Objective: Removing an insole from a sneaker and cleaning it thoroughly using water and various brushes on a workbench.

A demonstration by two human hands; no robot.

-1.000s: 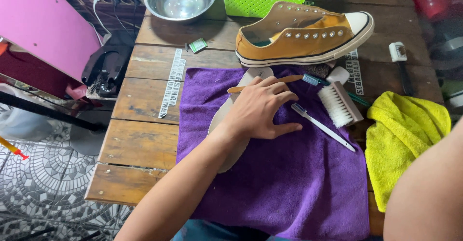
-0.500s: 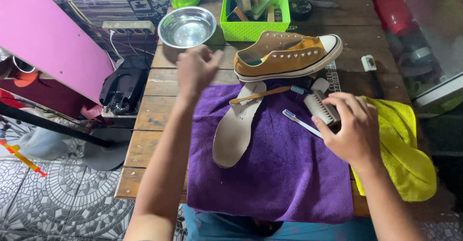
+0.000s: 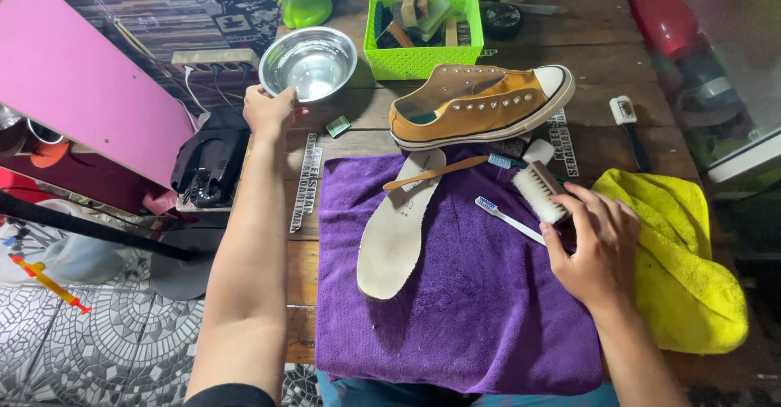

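Reaching out, my left hand (image 3: 268, 110) grips the bowl's (image 3: 311, 63) near rim, fingers curled around it. My right hand (image 3: 598, 248) rests half-open on the brush (image 3: 538, 193), pinning it on the purple towel (image 3: 480, 309) beside the insole (image 3: 399, 228).

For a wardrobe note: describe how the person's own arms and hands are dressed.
Both forearms are bare, with no gloves, watch or rings visible on the left hand or right hand. A dark sleeve edge shows at the left upper arm, at the bottom of the picture.
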